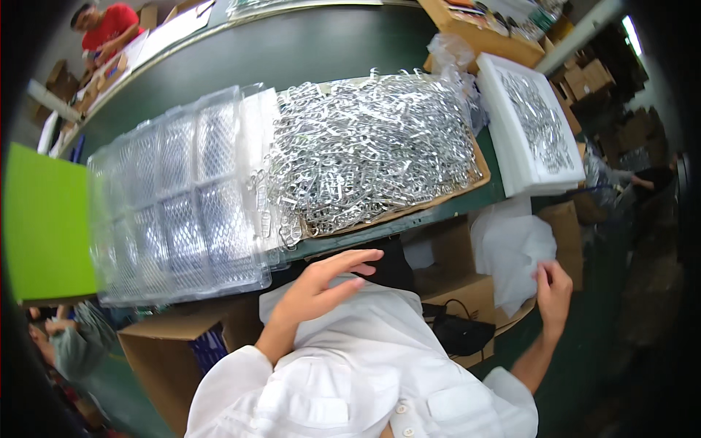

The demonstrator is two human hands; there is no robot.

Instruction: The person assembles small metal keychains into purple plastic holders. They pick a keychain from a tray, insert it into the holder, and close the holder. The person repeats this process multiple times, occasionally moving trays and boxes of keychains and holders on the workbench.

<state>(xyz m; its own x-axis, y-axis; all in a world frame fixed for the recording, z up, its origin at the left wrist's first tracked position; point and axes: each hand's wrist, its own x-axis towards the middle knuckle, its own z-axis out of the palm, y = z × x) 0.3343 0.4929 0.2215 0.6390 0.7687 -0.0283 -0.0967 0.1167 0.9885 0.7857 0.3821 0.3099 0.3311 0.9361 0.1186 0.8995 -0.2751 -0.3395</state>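
Left hand (321, 286) raised just below the bench (307, 51) edge, palm down, fingers spread and slightly curled, holding nothing, hovering over the white garment at the chest. Right hand (553, 292) stretched out to the right and lower, grip pinched shut on the edge of a white plastic bag (509, 252), thumb and fingers closed over its lower right corner. Bag hanging off the bench edge, above an open cardboard box (467, 296) with a black item (460, 332) lying on it. On the bench just beyond the left hand: heap of shiny metal clips (372, 157) on a cardboard sheet (438, 203), clear plastic blister trays (179, 197) to its left, white foam tray (511, 157) of more clips to its right. Green panel (47, 223) at far left.
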